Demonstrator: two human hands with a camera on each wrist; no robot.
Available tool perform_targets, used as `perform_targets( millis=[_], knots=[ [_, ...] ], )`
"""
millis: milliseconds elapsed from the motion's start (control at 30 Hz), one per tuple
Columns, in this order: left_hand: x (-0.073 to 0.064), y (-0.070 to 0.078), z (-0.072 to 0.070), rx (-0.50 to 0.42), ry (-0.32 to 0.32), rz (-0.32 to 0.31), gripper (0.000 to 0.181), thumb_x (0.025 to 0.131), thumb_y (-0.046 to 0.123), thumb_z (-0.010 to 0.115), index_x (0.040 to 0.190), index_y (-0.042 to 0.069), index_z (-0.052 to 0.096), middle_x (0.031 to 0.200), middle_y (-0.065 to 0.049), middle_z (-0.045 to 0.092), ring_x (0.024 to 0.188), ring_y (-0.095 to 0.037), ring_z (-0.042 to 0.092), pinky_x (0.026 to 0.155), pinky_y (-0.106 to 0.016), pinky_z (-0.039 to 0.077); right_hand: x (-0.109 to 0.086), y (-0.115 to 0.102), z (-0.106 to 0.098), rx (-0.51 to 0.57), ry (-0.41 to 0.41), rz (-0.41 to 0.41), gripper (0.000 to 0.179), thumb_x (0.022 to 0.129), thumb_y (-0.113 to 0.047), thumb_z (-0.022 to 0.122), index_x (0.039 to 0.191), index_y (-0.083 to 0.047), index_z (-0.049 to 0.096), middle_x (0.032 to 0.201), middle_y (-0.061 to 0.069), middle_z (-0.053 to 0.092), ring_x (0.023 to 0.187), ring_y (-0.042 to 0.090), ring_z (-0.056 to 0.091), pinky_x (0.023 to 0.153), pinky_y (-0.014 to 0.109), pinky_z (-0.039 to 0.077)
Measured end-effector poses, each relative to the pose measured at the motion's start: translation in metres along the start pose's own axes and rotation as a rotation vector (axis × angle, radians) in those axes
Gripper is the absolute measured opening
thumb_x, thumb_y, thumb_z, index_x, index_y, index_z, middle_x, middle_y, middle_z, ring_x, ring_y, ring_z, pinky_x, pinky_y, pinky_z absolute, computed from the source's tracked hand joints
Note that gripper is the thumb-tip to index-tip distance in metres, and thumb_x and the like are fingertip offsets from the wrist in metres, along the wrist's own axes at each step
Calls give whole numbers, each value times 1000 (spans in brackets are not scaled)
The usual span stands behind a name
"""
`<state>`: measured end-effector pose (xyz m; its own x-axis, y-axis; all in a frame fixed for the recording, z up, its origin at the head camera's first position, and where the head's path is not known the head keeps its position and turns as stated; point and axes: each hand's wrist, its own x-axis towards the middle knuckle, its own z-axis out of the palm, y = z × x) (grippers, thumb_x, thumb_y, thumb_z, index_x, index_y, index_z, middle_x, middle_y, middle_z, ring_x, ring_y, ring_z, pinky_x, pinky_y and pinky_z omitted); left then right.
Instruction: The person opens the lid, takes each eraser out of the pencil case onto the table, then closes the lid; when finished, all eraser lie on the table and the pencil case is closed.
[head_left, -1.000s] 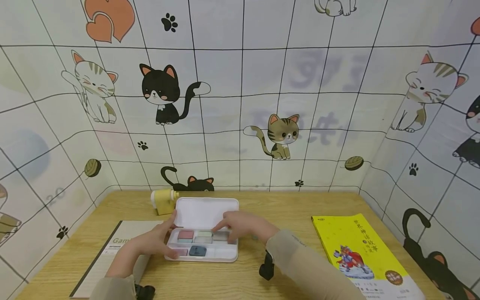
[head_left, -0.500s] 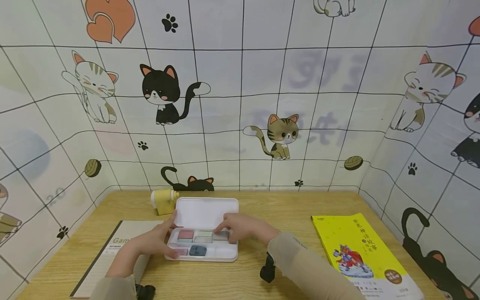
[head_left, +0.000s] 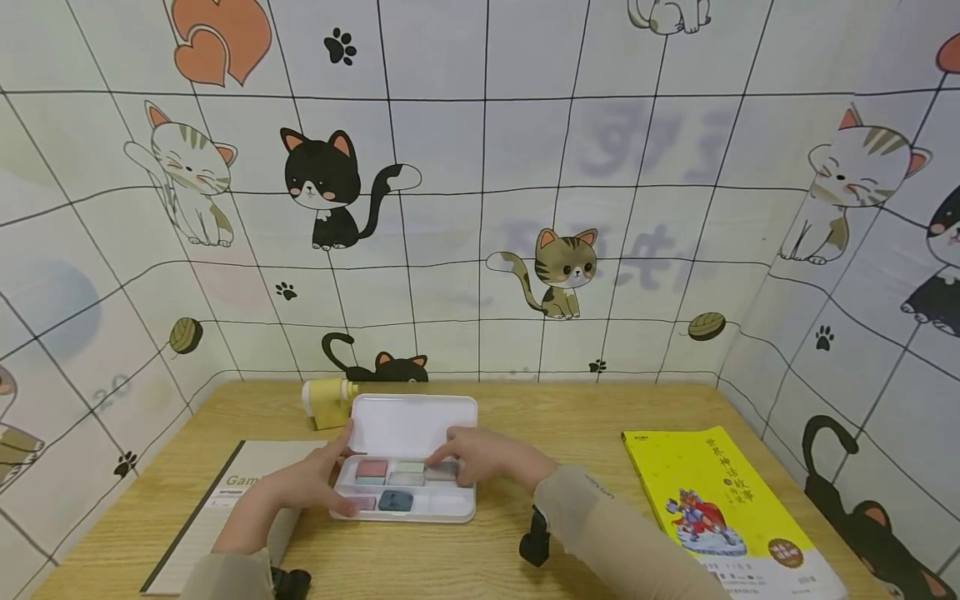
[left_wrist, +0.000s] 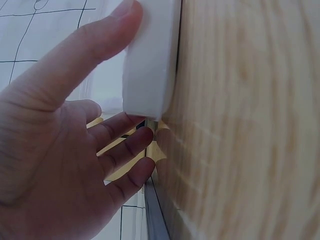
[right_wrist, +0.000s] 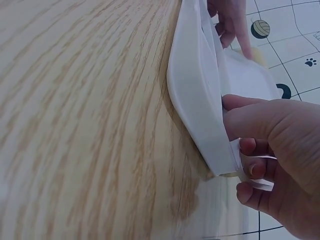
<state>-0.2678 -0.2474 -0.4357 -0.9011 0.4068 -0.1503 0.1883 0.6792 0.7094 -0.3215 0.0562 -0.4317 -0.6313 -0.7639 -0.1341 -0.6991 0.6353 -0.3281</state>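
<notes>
A white plastic case [head_left: 442,507] lies on the table with its lid [head_left: 414,425] raised at the back. In its divided tray sit several small coloured blocks, among them a pink block [head_left: 372,468], a pale green block [head_left: 410,467] and a dark blue block [head_left: 395,501]. My left hand [head_left: 300,483] holds the case's left end, thumb over the front corner and fingers along the side. My right hand [head_left: 487,454] reaches into the back right compartment, index finger and thumb at either end of a grey block [head_left: 442,472]. In the right wrist view the case wall hides that block.
A notebook [head_left: 225,500] lies left of the case, partly under my left forearm. Behind stands a yellow object with a white end [head_left: 327,404]. A yellow book [head_left: 712,500] lies to the right. A cat-patterned cloth [head_left: 480,192] encloses the table [head_left: 570,417].
My right hand has shifted very slightly, its index fingertip moving a little to the right over the grey block. The left hand and the case stay where they were.
</notes>
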Motion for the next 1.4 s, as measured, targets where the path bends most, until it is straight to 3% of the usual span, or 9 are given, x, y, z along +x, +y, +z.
perform_targets(
  millis=[333, 600, 900, 1133, 1400],
  knots=[
    [-1, 2, 0, -11, 7, 5, 131, 66, 22, 90, 153, 0, -5, 134, -23, 42, 123, -39, 42, 104, -57, 30, 0, -2, -3, 27, 3, -6, 43, 78, -3, 74, 116, -24, 70, 89, -7, 50, 80, 9, 46, 70, 21, 41],
    [0, -2, 0, 2, 9, 2, 131, 65, 24, 90, 154, 1, -4, 134, -22, 42, 123, -39, 43, 104, -57, 30, 1, 0, -3, -10, -17, -22, 50, 80, -7, 76, 126, -27, 67, 85, -6, 45, 74, 9, 39, 62, 20, 34],
    [0, -1, 0, 3, 9, 13, 131, 65, 24, 90, 153, 0, -4, 133, -23, 42, 122, -38, 43, 104, -56, 31, 2, -1, -3, -55, -18, -21, 43, 82, -11, 76, 121, -26, 70, 85, -7, 46, 74, 8, 40, 63, 20, 36],
    [2, 1, 1, 2, 11, 1, 131, 65, 24, 90, 154, 1, -3, 133, -22, 42, 122, -38, 42, 104, -56, 30, -7, -2, -13, 37, -4, -36, 44, 79, -9, 78, 121, -21, 69, 86, -8, 51, 78, 9, 45, 70, 21, 41],
    [2, -3, 1, 17, 6, 8, 131, 65, 26, 90, 154, 1, -4, 131, -18, 44, 119, -34, 42, 104, -57, 29, -18, 6, -23, 188, 48, -37, 47, 80, -7, 78, 124, -19, 67, 93, -8, 55, 72, 9, 47, 66, 23, 43]
  ],
)
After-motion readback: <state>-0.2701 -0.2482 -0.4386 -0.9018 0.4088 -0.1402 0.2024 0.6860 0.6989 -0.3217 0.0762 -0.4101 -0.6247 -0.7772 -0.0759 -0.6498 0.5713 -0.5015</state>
